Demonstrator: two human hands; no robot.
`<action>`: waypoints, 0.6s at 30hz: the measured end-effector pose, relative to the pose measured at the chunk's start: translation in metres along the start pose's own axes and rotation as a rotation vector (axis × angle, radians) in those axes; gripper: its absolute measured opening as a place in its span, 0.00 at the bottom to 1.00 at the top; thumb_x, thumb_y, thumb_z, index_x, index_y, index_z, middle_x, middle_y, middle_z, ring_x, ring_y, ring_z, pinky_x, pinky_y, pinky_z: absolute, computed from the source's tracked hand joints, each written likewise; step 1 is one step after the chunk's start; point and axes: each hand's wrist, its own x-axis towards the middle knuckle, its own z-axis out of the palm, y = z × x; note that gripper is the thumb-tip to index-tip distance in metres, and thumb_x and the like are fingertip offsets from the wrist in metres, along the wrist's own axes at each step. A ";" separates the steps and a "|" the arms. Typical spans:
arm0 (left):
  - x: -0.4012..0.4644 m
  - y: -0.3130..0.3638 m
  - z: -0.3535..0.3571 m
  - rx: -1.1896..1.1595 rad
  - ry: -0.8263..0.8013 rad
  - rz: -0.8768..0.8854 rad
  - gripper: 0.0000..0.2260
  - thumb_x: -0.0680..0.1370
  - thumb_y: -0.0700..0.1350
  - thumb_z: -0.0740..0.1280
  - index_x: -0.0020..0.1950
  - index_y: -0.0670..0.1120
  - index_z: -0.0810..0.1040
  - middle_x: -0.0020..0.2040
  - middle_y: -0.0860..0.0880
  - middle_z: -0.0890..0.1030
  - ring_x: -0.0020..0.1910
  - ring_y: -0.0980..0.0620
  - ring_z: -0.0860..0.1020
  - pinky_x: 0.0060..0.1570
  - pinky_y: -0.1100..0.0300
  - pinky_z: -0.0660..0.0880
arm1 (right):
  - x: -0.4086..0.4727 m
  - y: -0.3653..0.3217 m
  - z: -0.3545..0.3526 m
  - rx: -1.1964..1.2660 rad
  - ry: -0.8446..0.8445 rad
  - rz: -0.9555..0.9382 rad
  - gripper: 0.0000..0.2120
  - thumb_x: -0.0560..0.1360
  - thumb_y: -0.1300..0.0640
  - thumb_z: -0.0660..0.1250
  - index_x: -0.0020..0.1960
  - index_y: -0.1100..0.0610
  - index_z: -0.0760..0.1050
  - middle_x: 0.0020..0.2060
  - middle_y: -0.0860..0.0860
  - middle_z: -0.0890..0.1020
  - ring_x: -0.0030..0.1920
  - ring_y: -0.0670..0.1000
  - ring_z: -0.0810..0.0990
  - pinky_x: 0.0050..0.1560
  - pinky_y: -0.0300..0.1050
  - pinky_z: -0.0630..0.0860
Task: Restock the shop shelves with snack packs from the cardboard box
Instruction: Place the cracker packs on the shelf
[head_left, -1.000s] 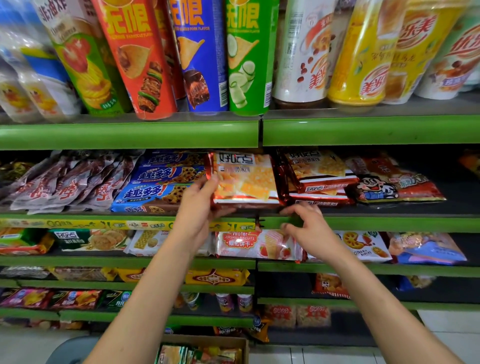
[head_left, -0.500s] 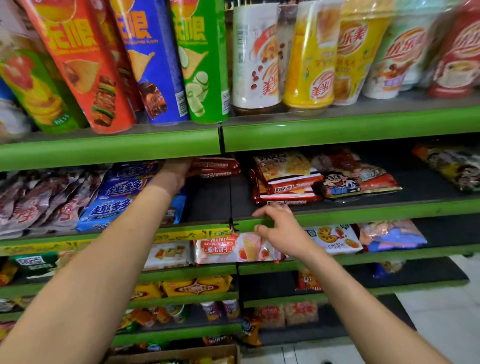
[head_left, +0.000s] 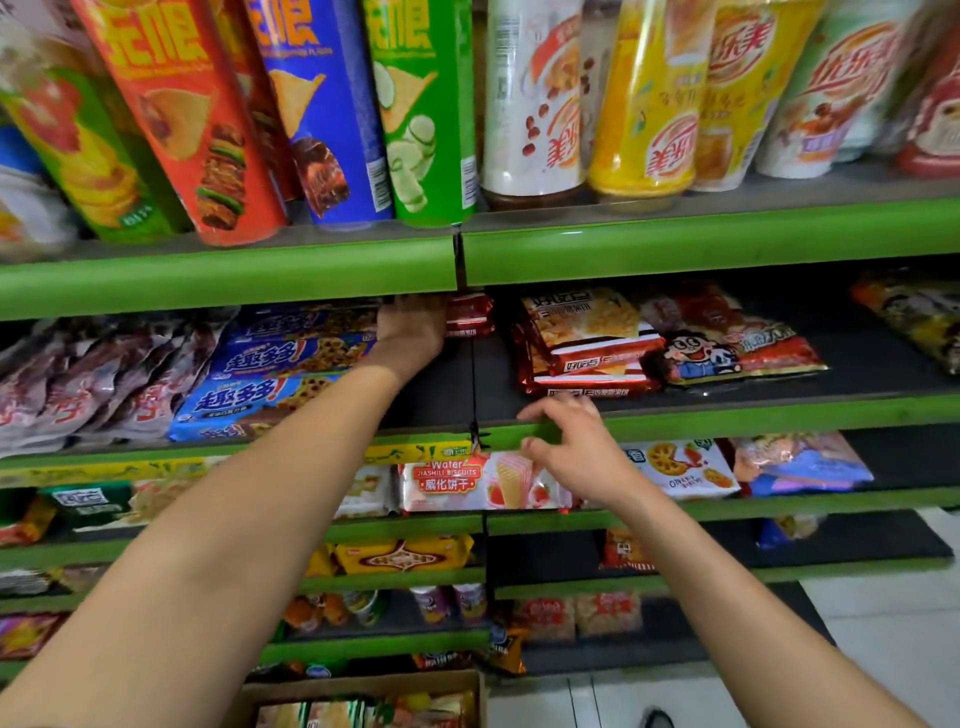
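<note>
Bright green metal shelf edges (head_left: 675, 249) cross the frame; upper left, an orange crisp tube (head_left: 192, 119) stands beside blue (head_left: 322, 104) and green tubes (head_left: 421, 114); centre, red-and-yellow cracker packs (head_left: 587, 338).

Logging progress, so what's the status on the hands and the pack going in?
Left hand deep in second shelf, on red cracker pack; grip hidden. Right hand open at green shelf edge. Nothing in the way.

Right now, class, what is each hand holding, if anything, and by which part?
The left hand reaches deep to the red pack, touching its left end; its grip is hidden. The right hand holds nothing.
</note>
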 end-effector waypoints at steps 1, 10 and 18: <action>0.004 -0.001 0.000 0.010 -0.025 0.008 0.20 0.86 0.47 0.56 0.78 0.50 0.67 0.76 0.42 0.71 0.74 0.40 0.70 0.70 0.48 0.69 | 0.000 0.000 0.000 -0.002 -0.003 0.005 0.12 0.78 0.54 0.69 0.60 0.44 0.75 0.57 0.42 0.71 0.65 0.46 0.62 0.57 0.38 0.67; -0.017 0.019 0.004 -0.154 0.156 0.057 0.20 0.84 0.55 0.58 0.66 0.44 0.79 0.66 0.39 0.80 0.65 0.38 0.76 0.63 0.51 0.72 | -0.001 0.000 0.002 0.001 0.012 0.027 0.13 0.77 0.53 0.69 0.61 0.46 0.76 0.60 0.45 0.71 0.69 0.50 0.61 0.70 0.54 0.64; -0.046 0.093 -0.011 -1.091 -0.464 -0.173 0.41 0.72 0.75 0.62 0.75 0.47 0.69 0.68 0.45 0.77 0.60 0.45 0.77 0.48 0.54 0.75 | 0.000 -0.001 0.002 -0.007 0.026 0.016 0.12 0.77 0.53 0.69 0.60 0.45 0.76 0.56 0.43 0.71 0.65 0.48 0.63 0.65 0.51 0.65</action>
